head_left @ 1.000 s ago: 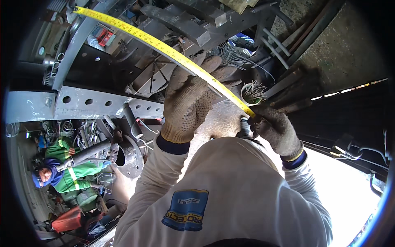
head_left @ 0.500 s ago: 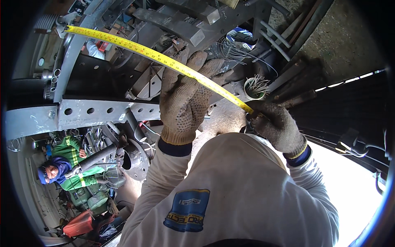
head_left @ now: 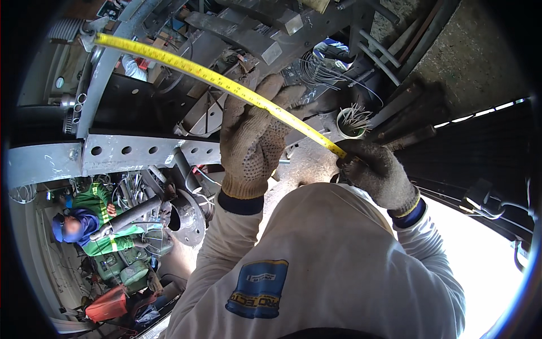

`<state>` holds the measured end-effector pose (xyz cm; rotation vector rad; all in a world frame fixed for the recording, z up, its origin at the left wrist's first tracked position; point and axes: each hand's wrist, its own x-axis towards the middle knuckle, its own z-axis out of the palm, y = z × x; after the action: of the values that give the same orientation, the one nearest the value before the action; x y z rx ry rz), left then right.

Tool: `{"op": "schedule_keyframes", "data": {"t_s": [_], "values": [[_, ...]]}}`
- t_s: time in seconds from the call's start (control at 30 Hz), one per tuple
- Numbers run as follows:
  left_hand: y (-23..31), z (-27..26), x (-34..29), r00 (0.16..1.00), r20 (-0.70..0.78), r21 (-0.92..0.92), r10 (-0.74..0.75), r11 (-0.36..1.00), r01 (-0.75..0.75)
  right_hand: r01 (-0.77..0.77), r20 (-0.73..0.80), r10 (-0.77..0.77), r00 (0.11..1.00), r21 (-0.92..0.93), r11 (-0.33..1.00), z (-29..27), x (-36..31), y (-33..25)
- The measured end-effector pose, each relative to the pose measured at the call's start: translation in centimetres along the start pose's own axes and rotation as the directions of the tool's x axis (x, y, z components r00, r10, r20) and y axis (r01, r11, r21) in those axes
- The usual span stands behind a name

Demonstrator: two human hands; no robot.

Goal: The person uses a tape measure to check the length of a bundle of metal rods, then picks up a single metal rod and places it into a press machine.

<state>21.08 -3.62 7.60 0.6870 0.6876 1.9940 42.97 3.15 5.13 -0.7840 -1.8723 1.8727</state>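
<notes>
A yellow tape measure (head_left: 197,69) stretches slantwise from the metal frame at upper left to my right hand. My right hand (head_left: 379,174), in a brown knit glove, is closed round the near end of the tape; its case is hidden in the glove. My left hand (head_left: 254,141), in a glove with dotted grip, lies beneath the middle of the tape with its fingers stretched out. The blade crosses those fingers. At the far end, the tape's tip meets or hangs close to a small bracket (head_left: 90,37) on the curved metal frame; I cannot tell which.
A long steel bar with holes (head_left: 124,151) runs left of my hands. Metal blocks (head_left: 237,31) lie ahead. Thin rods stand in a cup (head_left: 351,125) near my right hand. A person in green (head_left: 93,220) is at lower left, beside a pipe with a round flange (head_left: 188,217).
Both hands keep nearly the same place on the tape. The left hand's fingers have shifted slightly, and the tape's far end appears a little farther right.
</notes>
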Motion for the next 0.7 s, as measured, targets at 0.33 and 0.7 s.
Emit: {"op": "schedule_keyframes", "data": {"t_s": [0.33, 0.7], "values": [[-5.7, -11.9, -7.2, 0.954, -0.039, 0.652, -0.299, 0.716, 0.251, 0.001, -0.075, 0.027, 0.997, 0.353, 0.935, -0.7, -1.5, 10.1], [-12.9, -26.7, -20.3, 0.573, -0.678, 0.451, -0.461, 0.356, 0.819, -0.286, -0.32, 0.534, 0.783, 0.577, 0.765, 0.6, -8.5, 26.0]]}}
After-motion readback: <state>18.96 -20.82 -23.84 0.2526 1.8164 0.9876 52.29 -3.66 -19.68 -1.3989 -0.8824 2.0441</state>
